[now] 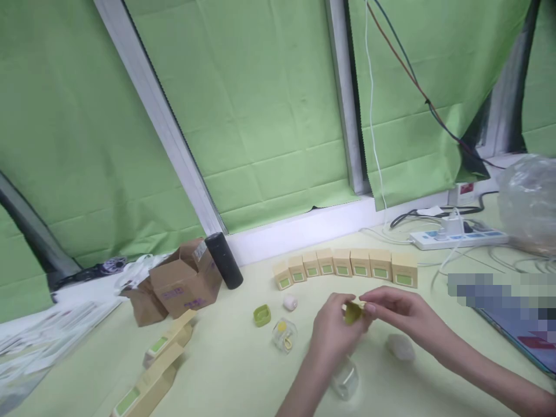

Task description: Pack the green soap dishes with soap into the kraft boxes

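My left hand [336,324] is closed around a small olive-green piece [353,313], whose exact kind I cannot make out. From the right, my right hand [397,313] pinches at its upper edge, where a small pale yellow bit shows between the fingertips. Below my left hand lies a clear container [346,379], partly covered by the wrist. A whitish lump [400,347] rests under my right forearm. To the left are a clear piece with yellow parts [284,335], a small green square tray [262,315] and a small white rounded piece [290,302].
Several small tan boxes [342,263] with green labels form a curved row behind. Two opened tan boxes [150,382] lie front left, near a cardboard carton [185,278] and a black cylinder [223,260]. A power strip [460,238], cables and a pixelated screen [516,318] are right.
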The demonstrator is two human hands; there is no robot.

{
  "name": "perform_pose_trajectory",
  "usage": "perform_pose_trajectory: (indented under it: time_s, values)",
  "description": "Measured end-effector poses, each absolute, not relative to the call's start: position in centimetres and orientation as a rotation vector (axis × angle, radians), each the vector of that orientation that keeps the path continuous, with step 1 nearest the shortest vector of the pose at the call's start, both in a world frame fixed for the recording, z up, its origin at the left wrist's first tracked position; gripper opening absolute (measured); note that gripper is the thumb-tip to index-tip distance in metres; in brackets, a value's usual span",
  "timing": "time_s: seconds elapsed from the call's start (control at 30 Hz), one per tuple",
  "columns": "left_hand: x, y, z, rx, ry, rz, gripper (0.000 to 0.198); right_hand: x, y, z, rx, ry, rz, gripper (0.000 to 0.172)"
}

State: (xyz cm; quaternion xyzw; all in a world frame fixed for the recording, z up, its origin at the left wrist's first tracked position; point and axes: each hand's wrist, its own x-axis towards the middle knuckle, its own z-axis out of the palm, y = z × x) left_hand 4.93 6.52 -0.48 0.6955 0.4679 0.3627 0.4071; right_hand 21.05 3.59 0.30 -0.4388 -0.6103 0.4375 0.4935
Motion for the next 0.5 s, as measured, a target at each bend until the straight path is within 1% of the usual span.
perform_pose_trajectory:
  time_s: [0.07,0.13,0.23,0.3,0.43,0.5]
  values:
    - [3.7,5.2,0.6,1.414,1.07,1.008,0.038,20.8,3.5,0.9,-1.081,-1.45,1.056,0.038]
    - [2.2,3.6,1.3,1.042,0.908,1.097,0.039,20.2,3.5,1.5,-1.07,-1.441,1.079,0.038]
    - [0.1,2.0,1.3,0.71,0.739,1.218,0.041,18.4,3.6,2.3,-0.976,-1.474,1.182,0.033]
    - [-0.8,1.8,0.8,0.645,0.752,1.259,0.043,17.0,3.6,3.0,-0.917,-1.511,1.238,0.032]
    - [-1.8,2.8,-0.7,0.716,1.046,1.282,0.051,14.1,3.8,4.3,-0.912,-1.538,1.291,0.036]
    - [-2.1,3.2,-1.4,0.656,1.024,1.326,0.051,13.2,3.8,4.4,-0.916,-1.549,1.323,0.037]
